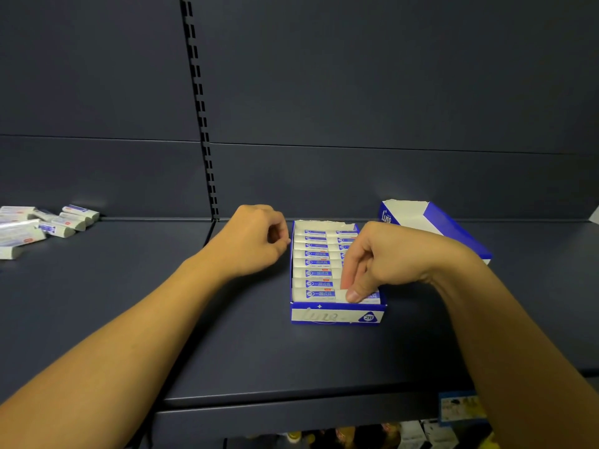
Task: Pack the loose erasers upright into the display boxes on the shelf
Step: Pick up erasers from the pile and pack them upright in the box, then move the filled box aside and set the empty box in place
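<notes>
A blue-and-white display box point(337, 314) stands on the dark shelf point(227, 335), its front panel marked "2B" in a blue triangle, with faint pencilled scrawl beside it that cannot be read. Two rows of erasers point(312, 264) are packed upright inside, each in a white sleeve with a blue band printed "2B" and small characters too fine to read.

The right hand point(382, 257) is held over the box's front right corner, fingers curled; an eraser point(341, 294) at the front of the right row is pinched between thumb and forefinger. The left hand point(256, 239) is set just beside the box's left wall near the back, fingers curled loosely inward; nothing can be seen in its grasp, and whether it touches the box cannot be told.

A second box point(450, 228), blue outside and white within, lies tilted behind and to the right, with "Line" legible on its end flap. A pile of loose erasers point(48, 225) lies flat at the far left of the shelf, well apart from the boxes. A printed label point(460, 408) is fixed to the shelf edge at lower right, its text blurred.
</notes>
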`<state>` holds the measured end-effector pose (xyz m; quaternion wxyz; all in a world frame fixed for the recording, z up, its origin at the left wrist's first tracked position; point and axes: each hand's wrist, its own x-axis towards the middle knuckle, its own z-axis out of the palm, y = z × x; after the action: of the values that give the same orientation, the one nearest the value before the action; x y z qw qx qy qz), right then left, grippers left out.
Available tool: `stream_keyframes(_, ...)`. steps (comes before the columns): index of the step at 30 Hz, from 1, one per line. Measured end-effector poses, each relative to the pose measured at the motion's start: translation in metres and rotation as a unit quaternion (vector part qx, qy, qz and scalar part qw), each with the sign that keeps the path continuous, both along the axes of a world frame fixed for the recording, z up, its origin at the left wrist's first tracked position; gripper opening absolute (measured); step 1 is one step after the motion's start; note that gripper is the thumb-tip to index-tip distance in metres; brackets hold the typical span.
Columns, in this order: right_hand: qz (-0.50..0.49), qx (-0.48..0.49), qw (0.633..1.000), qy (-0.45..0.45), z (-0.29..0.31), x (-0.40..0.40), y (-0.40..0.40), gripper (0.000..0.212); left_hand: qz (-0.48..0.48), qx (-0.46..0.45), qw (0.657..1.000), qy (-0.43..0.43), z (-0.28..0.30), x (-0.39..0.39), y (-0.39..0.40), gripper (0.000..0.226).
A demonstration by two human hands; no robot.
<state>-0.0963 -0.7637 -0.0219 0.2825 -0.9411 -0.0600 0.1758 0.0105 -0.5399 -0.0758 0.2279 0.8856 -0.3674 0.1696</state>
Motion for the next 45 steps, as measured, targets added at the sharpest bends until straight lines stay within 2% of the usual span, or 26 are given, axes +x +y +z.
stream_keyframes(10, -0.035, -0.015, 0.999, -0.024, -0.004, 0.003, -0.001, 0.016, 0.002, 0.0, 1.0, 0.013, 0.0, -0.001, 0.0, 0.006)
stream_keyframes(18, -0.038, -0.122, 0.99, -0.061, -0.002, 0.001, 0.006, 0.026, -0.002, 0.0, 1.0, 0.008, -0.003, 0.001, 0.001, 0.005)
stream_keyframes(26, -0.059, -0.148, 0.987, -0.024, 0.002, 0.004, 0.005, 0.033, 0.0, 0.004, 1.0, 0.018, -0.005, 0.004, 0.001, 0.008)
stream_keyframes(30, -0.112, -0.078, 0.986, -0.095, 0.007, 0.004, -0.001, 0.038, 0.018, -0.015, 1.0, 0.021, -0.007, 0.008, 0.002, 0.006)
stream_keyframes(34, -0.178, -0.026, 0.962, -0.204, 0.001, 0.028, -0.004, 0.044, 0.075, -0.033, 0.996, 0.041, -0.008, 0.017, 0.002, 0.009)
stream_keyframes(37, -0.203, -0.054, 0.948, -0.24, -0.008, 0.048, -0.01, 0.036, 0.128, -0.012, 0.991, 0.041, -0.003, 0.022, 0.001, 0.019)
stream_keyframes(45, -0.18, -0.154, 0.942, -0.237, -0.017, 0.063, -0.015, 0.04, 0.176, 0.06, 0.979, 0.088, 0.021, 0.023, -0.017, 0.024)
